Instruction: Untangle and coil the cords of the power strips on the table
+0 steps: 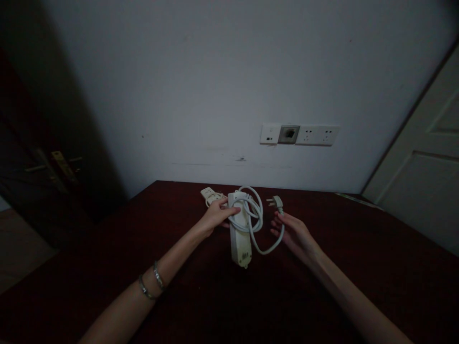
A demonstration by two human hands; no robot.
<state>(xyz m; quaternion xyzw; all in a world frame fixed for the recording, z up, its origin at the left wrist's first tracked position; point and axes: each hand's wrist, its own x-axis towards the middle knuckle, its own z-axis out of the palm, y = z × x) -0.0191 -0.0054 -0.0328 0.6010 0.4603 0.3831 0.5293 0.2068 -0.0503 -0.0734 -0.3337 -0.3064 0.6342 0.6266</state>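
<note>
My left hand [217, 214] is closed around the upper part of a white power strip [241, 246], its thumb across the face and over some of the cord. The strip is held nearly upright above the dark red table, its label end lowest. Loops of white cord [257, 210] hang around its top and right side. My right hand [292, 229] pinches the cord just below the plug [277, 203], whose prongs point left. A second white power strip [210, 193] with its own cord lies on the table behind my left hand, partly hidden.
Wall sockets [313, 135] and a grey-framed outlet [289, 134] sit on the wall behind the table [172, 210]. A dark door with a handle [62, 165] is at the left, a pale panelled door [430, 157] at the right. A thin flat strip [358, 199] lies near the table's back right edge.
</note>
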